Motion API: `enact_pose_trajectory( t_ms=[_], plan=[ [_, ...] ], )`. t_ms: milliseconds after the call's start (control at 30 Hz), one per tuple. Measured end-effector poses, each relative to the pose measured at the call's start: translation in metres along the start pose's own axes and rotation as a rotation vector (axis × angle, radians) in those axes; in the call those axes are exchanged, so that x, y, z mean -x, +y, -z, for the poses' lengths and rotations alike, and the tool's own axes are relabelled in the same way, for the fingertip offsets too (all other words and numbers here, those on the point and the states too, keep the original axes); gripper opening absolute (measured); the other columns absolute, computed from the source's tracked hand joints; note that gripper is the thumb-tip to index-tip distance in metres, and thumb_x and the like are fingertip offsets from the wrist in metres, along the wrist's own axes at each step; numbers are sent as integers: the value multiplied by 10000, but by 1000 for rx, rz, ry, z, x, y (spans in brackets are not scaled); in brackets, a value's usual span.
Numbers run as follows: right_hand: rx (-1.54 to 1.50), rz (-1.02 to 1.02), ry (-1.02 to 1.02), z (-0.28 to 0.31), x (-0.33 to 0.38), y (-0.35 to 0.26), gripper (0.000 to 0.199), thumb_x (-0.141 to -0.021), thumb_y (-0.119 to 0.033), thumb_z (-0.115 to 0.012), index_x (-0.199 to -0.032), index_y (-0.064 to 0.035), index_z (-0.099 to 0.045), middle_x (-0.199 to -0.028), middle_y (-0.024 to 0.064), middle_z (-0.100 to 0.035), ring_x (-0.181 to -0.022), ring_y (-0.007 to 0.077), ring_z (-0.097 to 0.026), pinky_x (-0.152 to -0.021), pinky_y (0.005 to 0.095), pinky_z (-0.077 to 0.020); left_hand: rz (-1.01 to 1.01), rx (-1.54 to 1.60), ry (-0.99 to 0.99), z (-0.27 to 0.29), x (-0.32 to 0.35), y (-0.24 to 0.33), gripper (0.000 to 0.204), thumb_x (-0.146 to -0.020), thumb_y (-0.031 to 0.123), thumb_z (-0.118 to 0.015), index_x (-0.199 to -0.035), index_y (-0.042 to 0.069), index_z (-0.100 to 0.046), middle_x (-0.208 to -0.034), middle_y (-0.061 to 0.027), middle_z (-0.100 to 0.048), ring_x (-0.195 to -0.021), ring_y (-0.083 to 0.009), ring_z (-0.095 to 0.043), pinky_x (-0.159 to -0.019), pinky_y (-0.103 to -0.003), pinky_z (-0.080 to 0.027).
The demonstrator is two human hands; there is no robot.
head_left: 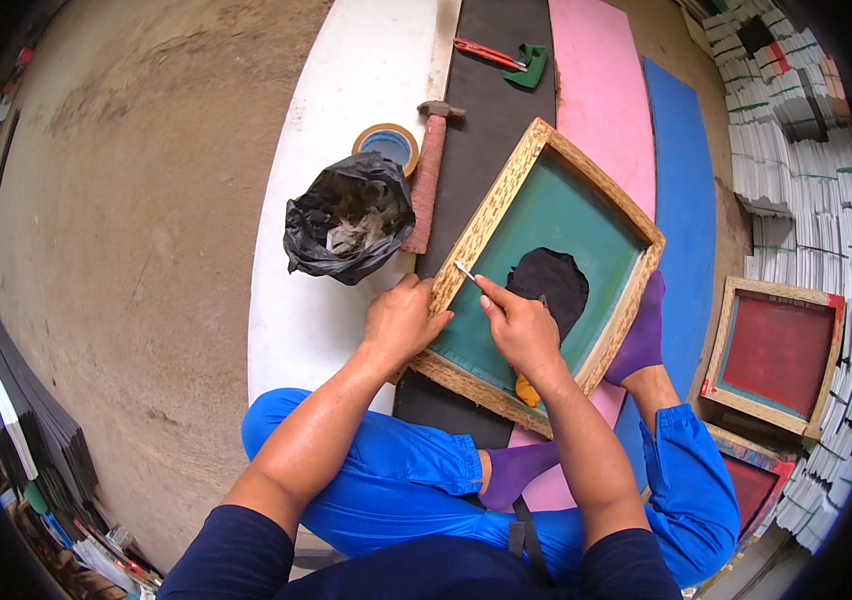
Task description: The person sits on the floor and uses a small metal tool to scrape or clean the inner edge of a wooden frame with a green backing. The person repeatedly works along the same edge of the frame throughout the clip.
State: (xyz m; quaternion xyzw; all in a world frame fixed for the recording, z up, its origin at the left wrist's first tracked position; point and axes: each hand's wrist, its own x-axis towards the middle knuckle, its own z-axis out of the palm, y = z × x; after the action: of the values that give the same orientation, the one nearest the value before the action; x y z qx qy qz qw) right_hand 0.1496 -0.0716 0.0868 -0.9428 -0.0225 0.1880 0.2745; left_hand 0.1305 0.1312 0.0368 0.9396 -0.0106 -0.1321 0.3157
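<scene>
A wooden-framed screen [601,190] with green mesh lies tilted in front of me, its frame covered in brown flecks. At the frame's left side, my left hand [406,318] grips the wood, thumb on the rail. My right hand [524,335] is closed around a screwdriver [463,271] with a thin metal shaft. Its tip touches the left rail or sits just over it. An orange end, apparently its handle, shows below the hand. A crumpled black cloth [553,285] rests on the mesh, partly behind my right hand.
Left of the screen are a black plastic bag [351,218] with scraps, a tape roll [386,146] and a hammer [430,165]. Farther off lie a red-handled tool [486,52] and a green piece [531,68]. Red-mesh screens [784,350] and paper stacks [801,190] stand right.
</scene>
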Motion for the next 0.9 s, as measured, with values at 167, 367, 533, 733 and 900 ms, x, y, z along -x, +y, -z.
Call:
enact_pose_trajectory(
  t_ms=[167,367,533,733,900],
  plan=[
    [27,-17,-36,3,0,-3,332,-1049,-326,-615,-1358,-272,-722,-860,223,-740,-830,423,-736,-760,518,-579,-41,-9,31,-2,0,-3,399,-816,332,-849,-1035,28,-712,-1003,-167,-676,-868,-379,-739,-758,-490,-612],
    [-30,-17,-13,1,-3,-1,341,-1051,-331,-605,-1367,-259,-714,-902,243,-751,-861,444,-740,-781,537,-583,-41,-11,29,-2,0,-2,386,-820,320,-843,-1030,26,-711,-1002,-167,-677,-864,-377,-740,-752,-488,-614],
    [-42,-28,-13,-2,-4,0,347,-1053,-332,-602,-1375,-261,-709,-909,243,-753,-867,450,-740,-793,541,-583,-42,-18,32,-3,0,-2,412,-819,317,-842,-1079,23,-716,-994,-165,-684,-868,-379,-736,-756,-485,-609],
    [73,-7,-11,-8,-5,-6,354,-1050,-291,-615,-1391,-248,-702,-874,248,-739,-825,440,-735,-757,517,-576,-58,-16,39,-8,0,-5,456,-826,302,-827,-1157,6,-721,-998,-173,-695,-874,-391,-727,-771,-486,-598],
    [-619,-305,-301,-19,-22,30,375,-1046,-294,-615,-1415,-278,-681,-922,280,-721,-895,479,-715,-795,543,-572,-62,-15,21,-9,-2,-7,440,-827,287,-816,-1150,3,-718,-992,-181,-695,-878,-392,-727,-775,-487,-599]
  ],
)
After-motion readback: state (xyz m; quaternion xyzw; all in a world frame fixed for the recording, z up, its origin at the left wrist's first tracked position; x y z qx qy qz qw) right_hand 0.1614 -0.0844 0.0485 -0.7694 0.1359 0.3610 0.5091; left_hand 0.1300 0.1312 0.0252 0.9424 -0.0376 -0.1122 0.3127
